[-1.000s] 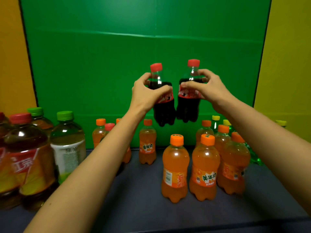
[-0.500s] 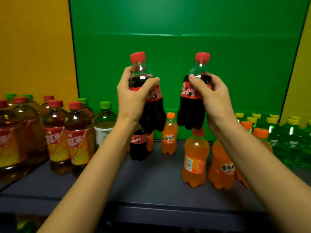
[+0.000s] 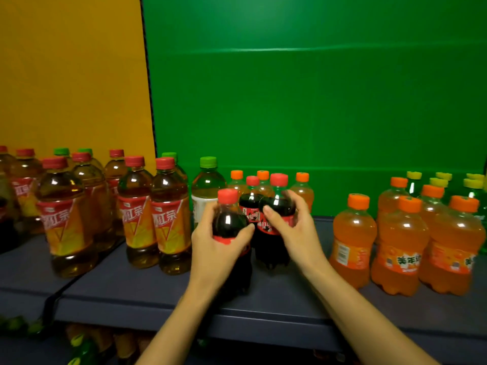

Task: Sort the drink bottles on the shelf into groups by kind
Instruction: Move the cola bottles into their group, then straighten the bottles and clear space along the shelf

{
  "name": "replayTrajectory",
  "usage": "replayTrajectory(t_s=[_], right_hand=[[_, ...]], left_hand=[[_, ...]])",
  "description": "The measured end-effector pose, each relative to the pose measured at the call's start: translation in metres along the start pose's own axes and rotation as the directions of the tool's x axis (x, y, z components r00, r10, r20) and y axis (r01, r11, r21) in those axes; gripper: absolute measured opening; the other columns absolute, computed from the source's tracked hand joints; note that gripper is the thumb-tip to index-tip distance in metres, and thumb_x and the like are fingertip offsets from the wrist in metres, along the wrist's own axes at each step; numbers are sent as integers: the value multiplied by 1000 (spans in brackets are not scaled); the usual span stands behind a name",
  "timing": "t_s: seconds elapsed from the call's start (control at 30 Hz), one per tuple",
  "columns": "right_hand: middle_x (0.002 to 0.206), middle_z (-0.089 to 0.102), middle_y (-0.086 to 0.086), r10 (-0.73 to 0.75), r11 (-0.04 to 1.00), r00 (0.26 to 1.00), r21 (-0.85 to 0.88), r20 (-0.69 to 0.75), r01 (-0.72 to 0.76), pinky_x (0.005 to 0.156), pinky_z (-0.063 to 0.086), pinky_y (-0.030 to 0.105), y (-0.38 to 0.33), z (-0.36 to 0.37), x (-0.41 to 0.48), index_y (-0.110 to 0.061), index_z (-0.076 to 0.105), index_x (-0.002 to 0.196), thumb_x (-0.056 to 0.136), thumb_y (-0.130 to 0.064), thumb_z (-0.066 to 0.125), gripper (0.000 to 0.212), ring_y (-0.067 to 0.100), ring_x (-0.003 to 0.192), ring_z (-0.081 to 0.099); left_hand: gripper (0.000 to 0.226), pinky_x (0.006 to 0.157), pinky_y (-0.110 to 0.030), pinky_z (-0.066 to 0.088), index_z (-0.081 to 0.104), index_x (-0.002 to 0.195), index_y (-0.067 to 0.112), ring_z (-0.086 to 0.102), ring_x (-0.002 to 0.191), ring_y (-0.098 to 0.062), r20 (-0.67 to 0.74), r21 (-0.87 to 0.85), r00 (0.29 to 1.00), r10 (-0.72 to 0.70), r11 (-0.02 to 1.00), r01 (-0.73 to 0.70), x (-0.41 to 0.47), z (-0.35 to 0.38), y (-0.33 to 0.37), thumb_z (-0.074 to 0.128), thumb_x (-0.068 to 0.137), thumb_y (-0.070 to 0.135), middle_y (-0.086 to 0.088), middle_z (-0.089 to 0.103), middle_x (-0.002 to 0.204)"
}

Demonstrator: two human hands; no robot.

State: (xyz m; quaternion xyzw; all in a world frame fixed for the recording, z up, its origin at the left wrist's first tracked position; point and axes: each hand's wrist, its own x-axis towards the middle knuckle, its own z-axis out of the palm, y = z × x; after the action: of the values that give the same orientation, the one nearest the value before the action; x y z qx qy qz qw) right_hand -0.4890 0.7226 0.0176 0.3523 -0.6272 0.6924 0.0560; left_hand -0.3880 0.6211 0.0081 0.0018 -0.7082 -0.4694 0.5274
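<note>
On the shelf (image 3: pixel 158 291), red-capped tea bottles (image 3: pixel 168 219) stand massed at left and orange soda bottles (image 3: pixel 400 248) cluster at right, though several orange ones remain behind the colas, so sorting looks only partly done. At centre, the left hand (image 3: pixel 218 248) wraps one cola bottle (image 3: pixel 229 219) while the right hand (image 3: pixel 295 233) clasps another cola (image 3: pixel 276 204), both touching a third cola (image 3: pixel 252 204).

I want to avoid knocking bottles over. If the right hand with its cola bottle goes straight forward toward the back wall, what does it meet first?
Probably the third cola bottle just behind, then the orange soda bottles. The right hand holds its cola bottle close before them; depth is unclear.
</note>
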Motion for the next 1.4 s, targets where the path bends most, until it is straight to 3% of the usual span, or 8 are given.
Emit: replayTrajectory(t_s=[0.23,0.4,0.63,0.8,0.97,1.17,1.27,1.4], right_hand=[[125,52,5,2,998,999,-56,47,0,102,40,24,22,25,-10,-27,47,120,79,-23,70,47,11,118,51],[127,51,-1,-38,997,998,-68,47,41,98,40,18,29,34,-11,-30,42,124,82,-20,66,50,4,118,50],[132,38,-9,-98,966,995,-238,29,102,97,25,1,12,28,-7,-20,37,136,75,-49,60,71,1,125,36],[125,46,-6,-335,902,942,-293,-5,319,104,33,19,-30,33,10,-26,45,124,81,-41,54,47,6,121,44],[127,53,1,-182,926,944,-276,274,259,99,42,19,-69,53,37,-17,48,123,86,-20,62,40,9,114,52],[119,46,-3,97,896,906,-433,411,100,101,42,31,-80,77,63,-14,31,138,78,-23,71,73,16,116,50],[122,49,-5,194,866,874,-496,445,61,100,41,31,-79,81,68,-18,34,136,74,-27,74,74,13,114,51],[117,62,1,295,824,830,-566,473,29,99,46,43,-78,88,77,-18,47,122,56,-36,84,78,20,107,60]], left_hand=[[36,78,-13,48,57,101,29,63,92,-5,-30,27,999,37,999,-36,-7,-13,-15,73,70,31,9,65,95],[53,87,-31,51,54,114,22,59,102,-10,-34,170,997,64,984,-57,-6,-17,-28,67,70,48,6,60,105],[63,95,-7,31,44,126,27,41,112,3,41,363,986,160,917,-164,-6,-29,-28,59,74,57,20,47,116],[44,93,-9,34,47,118,27,45,109,3,29,327,973,229,918,-226,7,-61,-6,51,82,51,23,46,112],[18,78,-24,45,54,95,19,53,87,-11,-13,338,939,342,886,-318,71,-111,34,51,86,34,4,55,92],[43,85,-32,44,50,117,10,50,99,-16,253,643,961,-110,761,-82,170,-133,33,61,85,36,-5,53,119],[52,89,-33,46,42,127,10,54,105,-20,435,653,798,-417,757,39,204,-136,25,63,84,30,-7,52,123],[59,86,-33,52,40,131,9,60,104,-22,577,752,512,-636,659,-28,229,-138,11,67,81,23,-8,54,124]])
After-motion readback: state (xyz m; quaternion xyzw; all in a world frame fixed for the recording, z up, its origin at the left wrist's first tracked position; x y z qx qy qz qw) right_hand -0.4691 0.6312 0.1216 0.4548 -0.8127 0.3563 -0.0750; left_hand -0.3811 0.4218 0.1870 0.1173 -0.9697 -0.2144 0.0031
